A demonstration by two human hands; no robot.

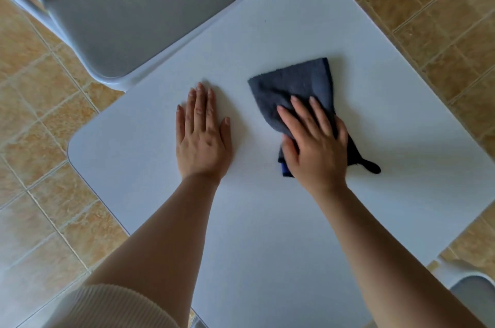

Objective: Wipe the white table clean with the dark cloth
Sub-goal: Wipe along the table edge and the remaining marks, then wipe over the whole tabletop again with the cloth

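Observation:
The white table [294, 33] fills the middle of the view, seen from above with one corner pointing away. A dark grey-blue cloth [294, 86], folded, lies flat on it right of centre. My right hand [316, 142] presses down on the near half of the cloth, fingers spread over it; the cloth's far part and a small dark loop at the near right stick out. My left hand [202, 137] rests palm down on the bare tabletop, to the left of the cloth and apart from it, holding nothing.
A grey padded chair [134, 6] with a pale frame stands at the table's far left edge. Part of a second grey seat [474, 293] shows at the lower right. Tan floor tiles [40, 113] surround the table.

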